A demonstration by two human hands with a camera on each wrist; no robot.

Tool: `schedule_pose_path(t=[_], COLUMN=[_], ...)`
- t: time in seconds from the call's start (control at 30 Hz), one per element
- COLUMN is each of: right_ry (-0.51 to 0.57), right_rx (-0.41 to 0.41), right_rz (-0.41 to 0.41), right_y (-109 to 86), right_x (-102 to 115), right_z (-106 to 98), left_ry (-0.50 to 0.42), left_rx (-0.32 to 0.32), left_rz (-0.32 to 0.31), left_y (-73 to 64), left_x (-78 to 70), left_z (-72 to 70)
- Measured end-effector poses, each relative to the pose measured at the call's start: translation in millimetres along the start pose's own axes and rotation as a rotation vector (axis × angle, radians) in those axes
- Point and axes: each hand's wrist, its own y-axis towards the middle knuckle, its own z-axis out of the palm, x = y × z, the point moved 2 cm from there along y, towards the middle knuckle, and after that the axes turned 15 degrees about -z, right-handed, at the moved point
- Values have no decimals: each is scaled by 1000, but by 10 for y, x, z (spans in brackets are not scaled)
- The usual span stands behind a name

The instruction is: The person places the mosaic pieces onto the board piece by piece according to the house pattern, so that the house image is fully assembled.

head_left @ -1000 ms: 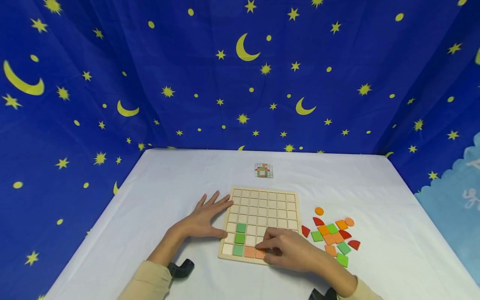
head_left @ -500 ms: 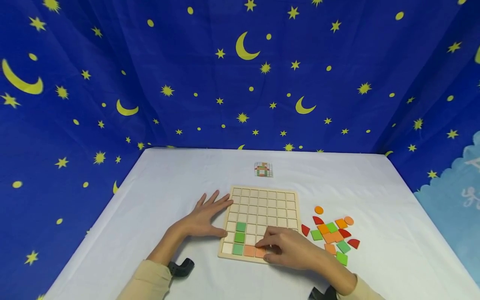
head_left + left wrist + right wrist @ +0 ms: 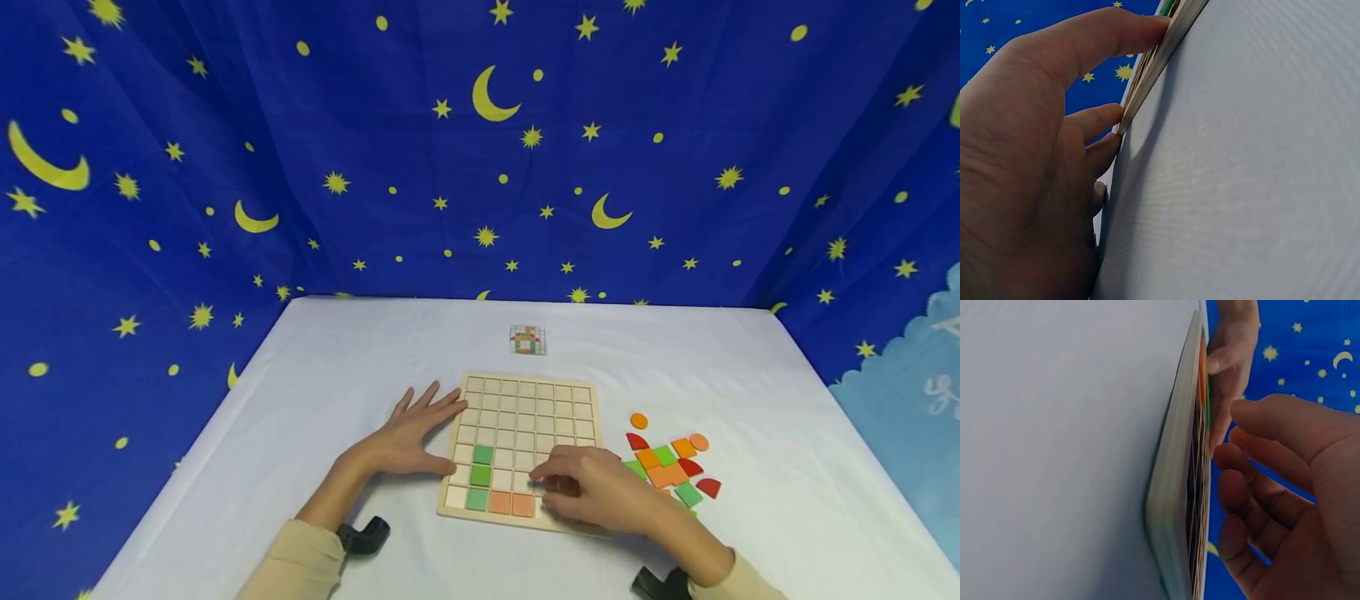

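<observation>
A square wooden grid board (image 3: 525,414) lies on the white table. In its lower left part sit a stack of green tiles (image 3: 481,475) and, along the front row, two salmon-orange tiles (image 3: 512,503). My left hand (image 3: 405,437) rests against the board's left edge, fingers spread, thumb and fingertips touching the rim. Above the board's front right part hovers my right hand (image 3: 600,487), its fingers loosely bent. The right wrist view shows nothing between this hand's thumb (image 3: 1266,415) and fingers, which stand apart from the board. The hand hides several right-hand cells.
Right of the board lie loose pieces: orange squares (image 3: 666,476), red quarter-circles (image 3: 708,487), round orange discs (image 3: 638,421) and green squares (image 3: 687,494), some partly covered by the right hand. A small picture card (image 3: 528,340) lies behind the board. Blue star-patterned cloth (image 3: 420,167) surrounds the table.
My right hand has let go of the second salmon-orange tile, which stays in the front row, and has moved slightly right and up. My left hand has not moved.
</observation>
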Motion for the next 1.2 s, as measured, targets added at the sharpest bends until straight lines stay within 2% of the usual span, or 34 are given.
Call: schedule_pose_path(t=[0.23, 0.6, 1.0, 1.2], right_ry=[-16, -67, -127, -133], right_rx=[-19, -94, -98, -40], right_rz=[60, 81, 113, 198], right_y=[-128, -311, -476, -621], right_x=[-94, -261, -384, -449], right_z=[-115, -267, -443, -502], left_ry=[4, 0, 8, 10], left_rx=[6, 6, -4, -3], left_rz=[7, 12, 6, 10], left_y=[-9, -19, -19, -21], left_x=[-8, -28, -15, -24], left_z=[-4, -8, -22, -26])
